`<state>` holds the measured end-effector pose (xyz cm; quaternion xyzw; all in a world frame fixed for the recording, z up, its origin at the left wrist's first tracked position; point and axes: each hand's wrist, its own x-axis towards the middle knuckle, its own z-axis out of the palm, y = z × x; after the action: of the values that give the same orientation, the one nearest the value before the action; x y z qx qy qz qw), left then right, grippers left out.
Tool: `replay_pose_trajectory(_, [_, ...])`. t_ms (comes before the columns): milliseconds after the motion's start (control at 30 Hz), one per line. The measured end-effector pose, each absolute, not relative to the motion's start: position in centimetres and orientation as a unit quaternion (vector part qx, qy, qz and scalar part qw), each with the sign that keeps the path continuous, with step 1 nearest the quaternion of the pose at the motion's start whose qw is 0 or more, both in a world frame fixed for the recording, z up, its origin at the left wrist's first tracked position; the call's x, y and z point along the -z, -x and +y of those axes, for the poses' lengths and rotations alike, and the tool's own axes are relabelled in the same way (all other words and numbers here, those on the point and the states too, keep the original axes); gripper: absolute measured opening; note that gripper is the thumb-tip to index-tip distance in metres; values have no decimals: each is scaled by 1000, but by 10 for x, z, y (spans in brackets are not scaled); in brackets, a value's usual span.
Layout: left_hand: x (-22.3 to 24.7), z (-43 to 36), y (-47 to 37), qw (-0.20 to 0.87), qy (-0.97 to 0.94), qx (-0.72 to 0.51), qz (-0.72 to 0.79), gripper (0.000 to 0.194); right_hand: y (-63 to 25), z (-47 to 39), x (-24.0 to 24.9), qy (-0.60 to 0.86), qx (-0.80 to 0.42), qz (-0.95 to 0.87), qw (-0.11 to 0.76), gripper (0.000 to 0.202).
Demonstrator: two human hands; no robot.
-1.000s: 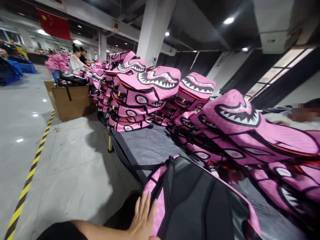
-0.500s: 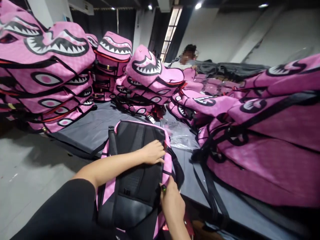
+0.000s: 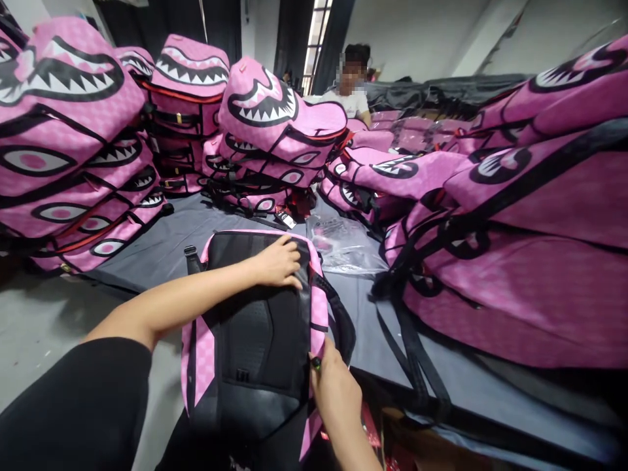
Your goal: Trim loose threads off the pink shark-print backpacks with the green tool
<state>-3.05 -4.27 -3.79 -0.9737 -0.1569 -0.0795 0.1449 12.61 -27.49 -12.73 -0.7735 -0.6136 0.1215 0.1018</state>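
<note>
A pink backpack [image 3: 255, 347] with a black padded back panel lies in front of me, panel facing up, its lower end towards my body. My left hand [image 3: 279, 263] rests on the upper part of that panel, fingers stretched and a little apart. At the right side edge, my right hand [image 3: 336, 386] grips the pink fabric, its fingertips partly hidden. A small dark and green item [image 3: 316, 362] shows at a finger of this hand; it may be a ring. One black shoulder strap [image 3: 341, 314] hangs off the bag's right side.
Stacked pink backpacks [image 3: 63, 157] with shark-mouth prints stand at left, and another pile [image 3: 275, 131] stands behind. A large heap [image 3: 530, 275] fills the right, straps hanging down. A clear plastic bag [image 3: 343, 245] lies on the grey table [image 3: 171, 235]. Another person [image 3: 348, 98] is at the back.
The view has shifted slightly. My left hand has slid up with its fingers more spread, away from the right edge of the panel. My right hand keeps its hold on the edge.
</note>
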Motion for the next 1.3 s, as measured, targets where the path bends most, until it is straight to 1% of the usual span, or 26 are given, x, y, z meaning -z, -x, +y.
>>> replay_pose_trajectory(33, [41,-51,31,136,976,80,-148,55,-131,-275,121,770,-155,-606,124,43])
replay_pose_trajectory(100, [48,-69,30,115,981,77,-138,54,-143,-275,100,754,-221,-582,208,45])
replay_pose_trajectory(167, [53,-81,28,101,984,67,-134,52,-155,-276,73,731,-256,-546,319,56])
replay_pose_trajectory(233, [56,-87,26,96,985,56,-132,53,-162,-275,45,702,-270,-525,399,68])
replay_pose_trajectory(300, [59,-89,25,94,985,57,-136,53,-162,-267,23,673,-306,-522,427,79])
replay_pose_trajectory(367, [63,-91,27,94,982,75,-147,51,-155,-254,13,639,-348,-506,463,85])
replay_pose_trajectory(433, [68,-95,32,98,977,103,-156,46,-144,-237,16,600,-379,-465,528,83])
replay_pose_trajectory(500, [73,-100,37,104,972,132,-164,39,-132,-220,31,570,-397,-416,587,69])
replay_pose_trajectory(533, [76,-104,40,107,970,144,-165,35,-127,-214,42,566,-402,-395,602,61])
replay_pose_trajectory(600, [80,-109,43,110,966,164,-165,29,-121,-208,64,590,-381,-368,609,48])
replay_pose_trajectory(667, [83,-113,44,110,965,172,-164,26,-119,-209,83,634,-328,-369,595,39])
replay_pose_trajectory(800, [83,-114,41,108,964,164,-178,23,-118,-216,100,696,-195,-451,524,34])
replay_pose_trajectory(867, [84,-115,41,108,963,162,-184,20,-117,-217,101,700,-158,-480,505,33])
replay_pose_trajectory(1000, [85,-116,42,107,961,177,-181,20,-114,-212,102,691,-139,-510,494,30])
replay_pose_trajectory(1167, [86,-118,43,100,962,180,-180,21,-115,-212,106,687,-100,-564,447,29])
replay_pose_trajectory(1300, [86,-117,43,105,961,182,-178,22,-117,-213,109,677,-102,-564,462,27])
